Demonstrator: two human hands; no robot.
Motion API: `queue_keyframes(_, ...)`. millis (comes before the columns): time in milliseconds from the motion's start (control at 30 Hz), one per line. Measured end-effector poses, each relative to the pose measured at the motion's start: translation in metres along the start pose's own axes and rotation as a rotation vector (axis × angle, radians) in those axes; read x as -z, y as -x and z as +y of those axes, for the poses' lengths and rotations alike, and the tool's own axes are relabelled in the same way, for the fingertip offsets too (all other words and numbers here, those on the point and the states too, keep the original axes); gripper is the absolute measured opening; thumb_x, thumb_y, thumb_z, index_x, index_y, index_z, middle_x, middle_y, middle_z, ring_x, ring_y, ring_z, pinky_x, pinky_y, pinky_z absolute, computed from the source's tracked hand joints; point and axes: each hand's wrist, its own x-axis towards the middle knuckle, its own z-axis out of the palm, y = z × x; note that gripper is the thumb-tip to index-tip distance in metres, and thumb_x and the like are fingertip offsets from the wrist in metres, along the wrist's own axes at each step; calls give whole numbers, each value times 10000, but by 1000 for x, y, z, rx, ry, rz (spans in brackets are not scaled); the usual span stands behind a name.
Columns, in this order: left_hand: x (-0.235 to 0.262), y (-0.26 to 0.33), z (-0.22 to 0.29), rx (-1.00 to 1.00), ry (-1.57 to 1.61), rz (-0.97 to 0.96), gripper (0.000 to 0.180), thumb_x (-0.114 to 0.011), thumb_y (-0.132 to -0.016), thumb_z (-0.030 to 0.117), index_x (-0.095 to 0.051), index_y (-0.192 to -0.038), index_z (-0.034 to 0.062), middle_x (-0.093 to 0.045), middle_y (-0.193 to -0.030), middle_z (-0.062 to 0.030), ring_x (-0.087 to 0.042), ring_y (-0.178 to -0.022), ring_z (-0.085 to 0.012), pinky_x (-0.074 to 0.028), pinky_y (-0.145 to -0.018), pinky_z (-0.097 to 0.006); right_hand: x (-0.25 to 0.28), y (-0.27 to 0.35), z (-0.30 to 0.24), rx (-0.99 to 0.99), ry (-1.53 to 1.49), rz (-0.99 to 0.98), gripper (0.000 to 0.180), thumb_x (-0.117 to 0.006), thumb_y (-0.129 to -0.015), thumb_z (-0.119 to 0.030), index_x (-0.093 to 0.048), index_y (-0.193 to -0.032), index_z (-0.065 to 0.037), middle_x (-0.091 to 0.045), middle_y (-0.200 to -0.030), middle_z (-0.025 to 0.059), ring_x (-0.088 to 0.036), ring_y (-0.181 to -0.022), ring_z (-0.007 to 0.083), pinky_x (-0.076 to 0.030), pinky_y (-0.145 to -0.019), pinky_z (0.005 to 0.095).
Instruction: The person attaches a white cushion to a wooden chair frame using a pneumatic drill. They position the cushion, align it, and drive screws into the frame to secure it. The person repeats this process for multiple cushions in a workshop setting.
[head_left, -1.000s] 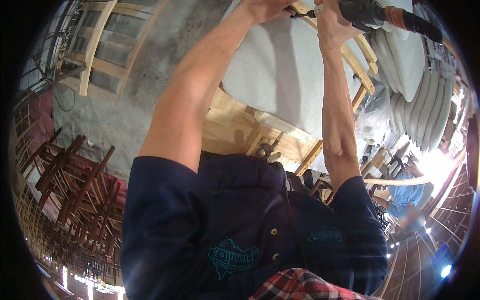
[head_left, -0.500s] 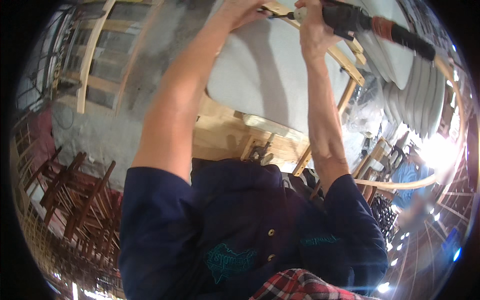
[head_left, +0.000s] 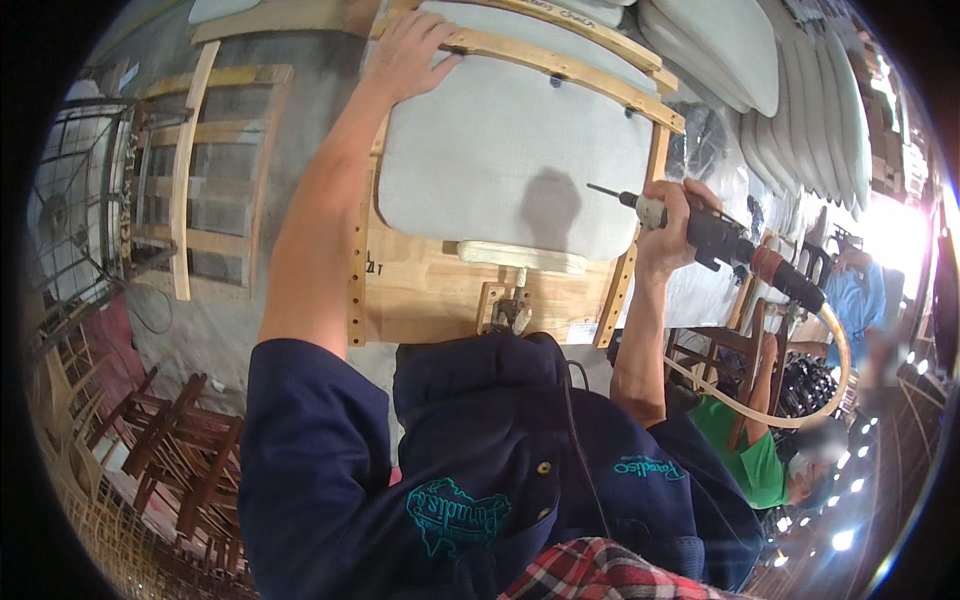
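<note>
A grey upholstered chair panel [head_left: 470, 170] lies on a wooden jig board [head_left: 415, 290], with a wooden rail [head_left: 590, 82] crossing its far part. My left hand [head_left: 408, 58] lies open over the rail's left end, fingers stretched out and thumb apart. In my right hand [head_left: 668, 225] is a black air drill [head_left: 715, 238] with a long thin bit, pointing left above the panel's right side and touching nothing. A toggle clamp [head_left: 510, 312] with a padded bar [head_left: 520, 257] stands at the board's near edge.
Several grey padded panels [head_left: 800, 110] are stacked at the far right. The drill's air hose [head_left: 838, 350] loops down on the right. A person in a green shirt [head_left: 735, 450] is at the lower right. Wooden slatted frames [head_left: 215, 180] and brown chair frames [head_left: 185, 450] are at left.
My right hand has brought the drill back from the rail, toward me and to the right. My left hand has left the bit's tip and moved left, now spread over the rail's end.
</note>
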Motion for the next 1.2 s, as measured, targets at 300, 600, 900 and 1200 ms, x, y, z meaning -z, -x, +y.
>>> queue_keyframes(300, 9, 28, 41, 8, -68, -96, 292, -704, -913, 208, -714, -1160, 52, -664, -1148, -74, -594, -1094, -280, -492, -960, -414, -23, -36, 25, -174, -387, 114, 44, -702, -791, 0, -672, -775, -27, -614, -1003, 59, -617, -882, 146, -478, -845, 308)
queue_keyframes(600, 3, 30, 44, 65, -172, -94, 332, -680, -934, 305, -744, -1169, 79, -662, -1171, -29, -573, -1157, -228, -481, -990, -384, -112, -83, 31, -117, -523, 79, 52, -680, -768, -9, -656, -727, 13, -665, -826, 47, -608, -788, 155, -498, -785, 317)
queue_keyframes(900, 6, 28, 47, 86, -250, -148, 364, -647, -962, 357, -741, -1196, 94, -649, -1152, -22, -555, -1167, -205, -486, -993, -370, -129, -88, 59, 29, -361, 40, 235, -641, -793, -1, -578, -1011, 57, -711, -727, 173, -707, -669, 248, -565, -721, 324)
queue_keyframes(1200, 4, 29, 45, 93, -243, -170, 386, -642, -961, 371, -736, -1216, 96, -647, -1143, -22, -555, -1160, -210, -478, -1012, -362, -134, -88, 54, 39, -367, 5, 166, -666, -801, -26, -631, -934, 67, -723, -726, 125, -693, -678, 186, -549, -753, 298)
